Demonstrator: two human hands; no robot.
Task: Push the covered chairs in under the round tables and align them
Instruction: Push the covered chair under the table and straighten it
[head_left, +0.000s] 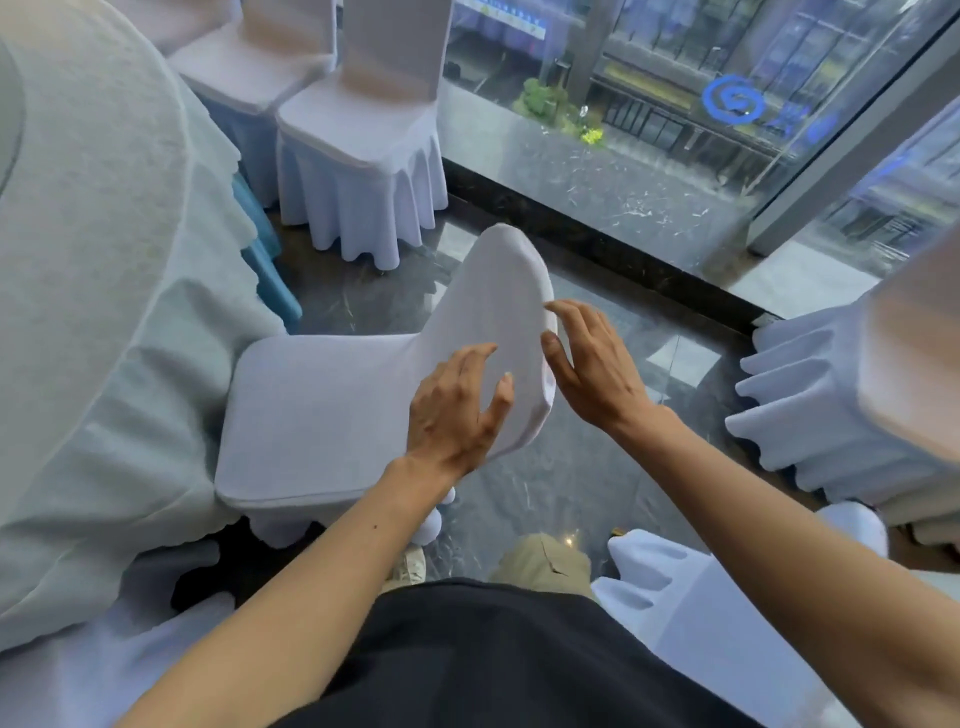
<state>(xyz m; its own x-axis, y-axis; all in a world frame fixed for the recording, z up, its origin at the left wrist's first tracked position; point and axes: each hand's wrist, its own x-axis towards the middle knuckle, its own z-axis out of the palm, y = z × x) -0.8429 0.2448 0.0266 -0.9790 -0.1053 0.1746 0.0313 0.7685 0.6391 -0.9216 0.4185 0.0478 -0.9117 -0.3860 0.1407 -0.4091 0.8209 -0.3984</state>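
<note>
Head view: a person in a black shirt stands over a covered chair at the centre of the frame, both hands on its backrest. The left hand lies spread on the front face of the backrest, fingers wide and lightly bent against the fabric. The right hand meets the backrest's far edge, fingers out nearly straight and thumb on the rim, gripping nothing. The seat faces left, its front edge touching the pale cloth of the round table that fills the left side; most of the seat is clear of the table. Two more covered chairs stand at the upper left, another at the right edge. A glass wall crosses the upper right above the dark polished floor.
</note>
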